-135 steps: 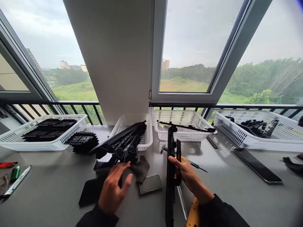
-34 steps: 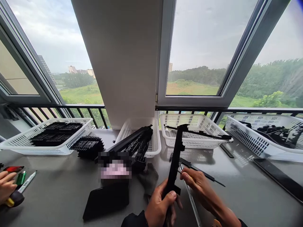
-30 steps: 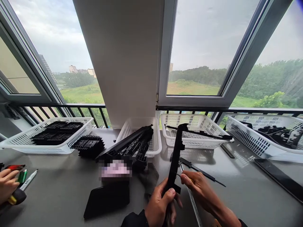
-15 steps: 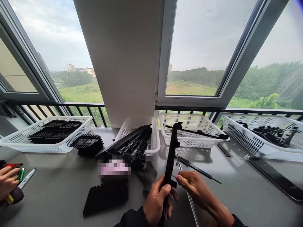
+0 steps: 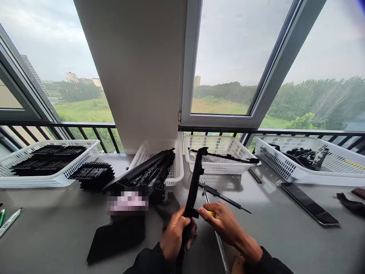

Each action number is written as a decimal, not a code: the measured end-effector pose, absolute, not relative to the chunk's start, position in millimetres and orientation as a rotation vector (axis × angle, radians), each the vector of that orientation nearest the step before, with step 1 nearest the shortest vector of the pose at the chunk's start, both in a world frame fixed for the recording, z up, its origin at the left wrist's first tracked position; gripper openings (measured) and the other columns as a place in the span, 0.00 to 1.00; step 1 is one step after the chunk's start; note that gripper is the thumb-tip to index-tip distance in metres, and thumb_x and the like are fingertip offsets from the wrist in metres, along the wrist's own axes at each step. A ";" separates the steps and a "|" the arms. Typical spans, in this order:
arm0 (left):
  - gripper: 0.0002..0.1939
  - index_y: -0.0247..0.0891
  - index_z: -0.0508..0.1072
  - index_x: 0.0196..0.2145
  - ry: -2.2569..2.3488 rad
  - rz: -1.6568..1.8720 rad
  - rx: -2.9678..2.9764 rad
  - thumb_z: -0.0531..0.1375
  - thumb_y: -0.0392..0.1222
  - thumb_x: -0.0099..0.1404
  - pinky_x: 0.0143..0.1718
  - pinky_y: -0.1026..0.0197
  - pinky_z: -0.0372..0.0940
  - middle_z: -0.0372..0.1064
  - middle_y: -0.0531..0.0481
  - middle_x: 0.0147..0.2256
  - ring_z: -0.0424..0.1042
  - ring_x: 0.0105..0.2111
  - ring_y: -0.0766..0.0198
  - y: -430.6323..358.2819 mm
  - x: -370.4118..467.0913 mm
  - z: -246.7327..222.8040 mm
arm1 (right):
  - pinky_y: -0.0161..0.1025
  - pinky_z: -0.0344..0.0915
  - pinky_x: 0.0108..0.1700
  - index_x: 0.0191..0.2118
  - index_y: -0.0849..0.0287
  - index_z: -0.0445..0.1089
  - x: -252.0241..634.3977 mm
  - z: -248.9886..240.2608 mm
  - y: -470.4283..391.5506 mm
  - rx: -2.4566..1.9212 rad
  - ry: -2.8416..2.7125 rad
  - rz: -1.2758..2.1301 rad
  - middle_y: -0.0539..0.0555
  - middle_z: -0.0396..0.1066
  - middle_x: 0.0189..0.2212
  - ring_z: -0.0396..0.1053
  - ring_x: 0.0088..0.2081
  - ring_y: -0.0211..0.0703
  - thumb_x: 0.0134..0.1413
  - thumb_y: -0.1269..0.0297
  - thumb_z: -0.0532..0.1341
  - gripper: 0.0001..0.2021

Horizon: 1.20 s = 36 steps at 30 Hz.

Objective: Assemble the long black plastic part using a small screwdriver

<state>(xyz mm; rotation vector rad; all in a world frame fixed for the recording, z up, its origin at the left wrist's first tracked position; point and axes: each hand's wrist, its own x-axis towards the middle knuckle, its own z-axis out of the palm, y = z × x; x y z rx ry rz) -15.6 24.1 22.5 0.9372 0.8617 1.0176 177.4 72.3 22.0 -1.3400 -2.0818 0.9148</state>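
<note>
A long black plastic part (image 5: 195, 179) stands tilted upright in front of me, with my left hand (image 5: 174, 234) wrapped round its lower end. My right hand (image 5: 225, 224) is closed round a small tool with a yellow handle (image 5: 211, 214), close to a tab on the part's right side; the tool's tip cannot be made out. Beneath my right forearm a metal rod (image 5: 219, 243) lies on the grey table (image 5: 51, 236). A black caliper (image 5: 225, 197) lies just beyond my right hand.
White baskets (image 5: 222, 168) stand along the window side, several holding black parts. Black strips (image 5: 154, 167) lean over one basket. A black tablet (image 5: 115, 239), a dark phone-like slab (image 5: 309, 203), a marker (image 5: 10, 222) and a stack of black pieces (image 5: 92, 175) lie around.
The view has turned right, shifting the scene leftward. The other person's hand at the left edge is out of view. My right hand remains beside the part, with the thin tool shaft no longer visible.
</note>
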 end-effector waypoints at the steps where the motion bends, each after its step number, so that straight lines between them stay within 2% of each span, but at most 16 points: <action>1: 0.14 0.38 0.70 0.39 0.854 1.008 0.941 0.59 0.51 0.64 0.13 0.67 0.49 0.65 0.58 0.23 0.55 0.13 0.72 25.2 -16.5 23.2 | 0.42 0.40 0.30 0.21 0.55 0.48 177.8 20.5 72.9 -1.361 -2.077 0.900 0.47 0.47 0.19 0.46 0.24 0.39 0.67 0.31 0.53 0.35; 8: 0.13 0.38 0.71 0.39 0.845 1.011 0.956 0.60 0.49 0.64 0.14 0.65 0.48 0.65 0.57 0.23 0.53 0.13 0.72 31.0 -20.0 23.8 | 0.41 0.43 0.31 0.21 0.55 0.52 180.8 14.6 75.1 -1.383 -2.057 0.928 0.48 0.52 0.20 0.51 0.25 0.40 0.66 0.27 0.48 0.36; 13: 0.14 0.36 0.72 0.41 0.886 1.017 0.994 0.60 0.48 0.62 0.14 0.66 0.48 0.64 0.58 0.22 0.52 0.15 0.71 28.5 -15.6 20.4 | 0.41 0.41 0.30 0.22 0.56 0.51 182.8 18.0 72.9 -1.333 -2.082 0.944 0.47 0.50 0.20 0.49 0.25 0.40 0.67 0.29 0.49 0.35; 18: 0.18 0.33 0.73 0.47 0.956 1.037 1.045 0.59 0.45 0.63 0.15 0.66 0.50 0.63 0.58 0.23 0.52 0.16 0.71 24.4 -15.7 25.6 | 0.42 0.40 0.30 0.23 0.56 0.46 184.2 21.0 71.5 -1.343 -2.131 0.877 0.47 0.46 0.20 0.46 0.25 0.39 0.68 0.32 0.51 0.34; 25: 0.28 0.31 0.71 0.58 1.017 1.061 1.086 0.59 0.45 0.62 0.16 0.66 0.51 0.59 0.60 0.24 0.51 0.19 0.69 22.5 -17.4 29.3 | 0.42 0.41 0.30 0.23 0.55 0.47 181.3 19.7 70.2 -1.395 -2.128 0.853 0.47 0.49 0.19 0.47 0.25 0.40 0.68 0.32 0.51 0.34; 29: 0.29 0.31 0.72 0.60 1.030 1.076 1.103 0.59 0.44 0.64 0.18 0.66 0.50 0.59 0.59 0.25 0.51 0.20 0.69 21.6 -18.1 26.8 | 0.41 0.42 0.31 0.23 0.55 0.47 179.6 19.5 68.8 -1.419 -2.144 0.856 0.47 0.51 0.20 0.48 0.25 0.40 0.68 0.31 0.48 0.34; 36: 0.28 0.37 0.75 0.62 1.053 1.171 1.169 0.61 0.44 0.66 0.31 0.61 0.66 0.70 0.53 0.28 0.66 0.27 0.62 20.7 -18.1 17.1 | 0.42 0.42 0.31 0.23 0.55 0.48 178.8 15.7 67.9 -1.459 -2.174 0.843 0.47 0.51 0.20 0.49 0.26 0.40 0.68 0.29 0.45 0.34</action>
